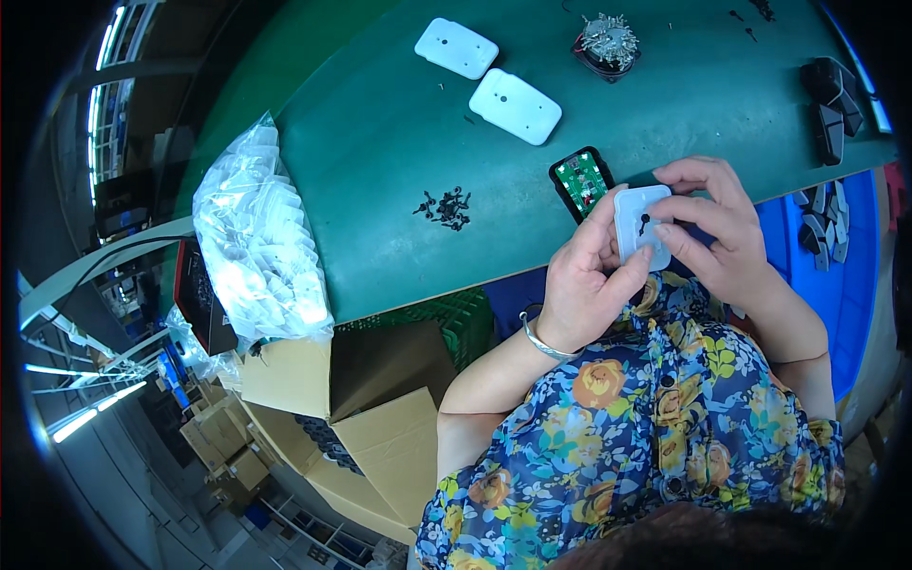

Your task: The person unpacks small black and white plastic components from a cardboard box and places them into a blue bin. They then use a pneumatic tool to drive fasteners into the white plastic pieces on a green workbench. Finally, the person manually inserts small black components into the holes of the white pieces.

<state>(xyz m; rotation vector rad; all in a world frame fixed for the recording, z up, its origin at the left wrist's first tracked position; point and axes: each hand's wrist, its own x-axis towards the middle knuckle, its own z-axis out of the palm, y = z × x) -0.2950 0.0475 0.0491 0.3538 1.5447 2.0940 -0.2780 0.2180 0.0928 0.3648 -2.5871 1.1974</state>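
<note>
A white plastic cover (628,205) with rounded corners is held in my left hand (591,277), thumb on its near edge and fingers behind it. My right hand (719,226) bends over the cover's right side, finger and thumb drawn together beside a small black part (645,224) on its face. Whether that part is a screw or a plug is too small to tell. Just beyond my hands lies a black housing (559,177) with a green circuit board (581,179) inside. Farther off, two similar white covers (456,48) (516,106) lie flat on the green table.
Small black parts (446,208) lie heaped on the table (380,123). A round holder bristling with metal pins (609,41) stands at the back. Black housings (832,104) sit far right, above a blue bin (860,313). A clear bag of white pieces (256,237) and a cardboard box (389,446) are left.
</note>
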